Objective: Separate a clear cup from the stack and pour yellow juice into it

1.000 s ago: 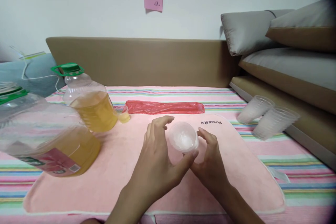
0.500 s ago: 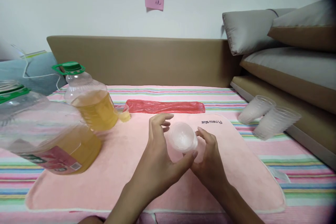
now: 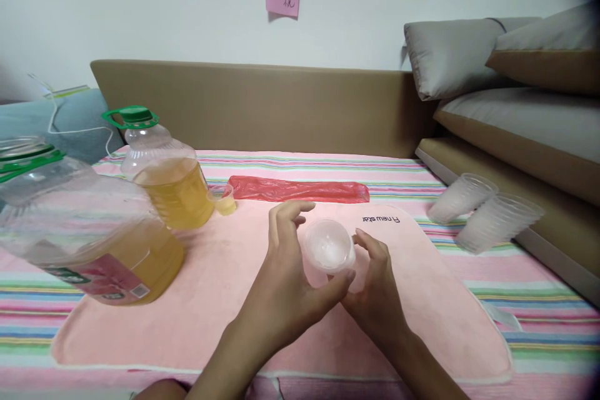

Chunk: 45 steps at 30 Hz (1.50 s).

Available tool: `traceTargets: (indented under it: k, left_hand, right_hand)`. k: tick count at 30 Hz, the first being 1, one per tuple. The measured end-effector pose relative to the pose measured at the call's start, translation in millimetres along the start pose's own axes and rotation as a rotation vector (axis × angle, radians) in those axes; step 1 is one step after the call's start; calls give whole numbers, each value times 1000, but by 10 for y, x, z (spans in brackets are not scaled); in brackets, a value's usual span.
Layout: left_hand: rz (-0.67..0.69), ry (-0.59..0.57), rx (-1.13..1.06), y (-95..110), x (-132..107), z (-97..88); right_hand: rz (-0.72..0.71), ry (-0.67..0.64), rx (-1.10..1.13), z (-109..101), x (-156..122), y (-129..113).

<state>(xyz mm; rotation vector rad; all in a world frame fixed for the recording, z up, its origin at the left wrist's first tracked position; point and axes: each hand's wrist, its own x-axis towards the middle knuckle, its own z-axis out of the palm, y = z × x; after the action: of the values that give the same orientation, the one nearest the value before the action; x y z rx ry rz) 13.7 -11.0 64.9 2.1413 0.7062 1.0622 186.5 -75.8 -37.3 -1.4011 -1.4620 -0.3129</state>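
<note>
Above the pink mat, a translucent white plastic cup (image 3: 330, 245) is held between my two hands with its mouth turned up toward me. It may be several cups nested together; I cannot tell. My left hand (image 3: 293, 269) curves around its left side, thumb across the near side and upper fingers raised beside the rim. On the right, my right hand (image 3: 375, 269) grips the cup, its fingertips at the rim's right edge. The lower fingers of both hands are partly hidden. A small clear cup (image 3: 222, 199) with some yellow liquid stands at the mat's far left.
Two large clear bottles of yellow liquid, a near one (image 3: 107, 250) and a far one (image 3: 173, 187), stand at left. A red plastic bag (image 3: 300, 190) lies beyond the mat (image 3: 210, 319). Stacked cups (image 3: 499, 222) lie at right, by the cushions (image 3: 525, 125).
The whole view has shifted slightly, so the scene sits a little further right. Both hands keep nearly the same pose around the cup.
</note>
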Motion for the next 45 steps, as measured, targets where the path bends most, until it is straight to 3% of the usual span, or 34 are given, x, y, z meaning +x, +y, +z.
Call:
traceTargets:
  k: [11,25,32,36,40,42,45]
  left_hand:
    - [-103,-13,19,27,13,-8]
    - [-36,48,-2,-36,3,15]
    - [-3,135,11,-13,12,-21]
    - [28,222,-50,36,42,-109]
    - [87,303,-77,60,71,-316]
    - [107,289,-40,37,76,-429]
    - [53,163,105,-52,71,-515]
  right_hand:
    - [-38,20,-28,9,3,-11]
    - [-117,11,-49,6,21,-8]
    - [-107,10,-130,12,24,12]
    - [-66,9,-161,-3,42,32]
    - [15,23,-202,-53,82,99]
    - [75,41,-219,-89,106,160]
    - [182,92,-210,-161,144,282]
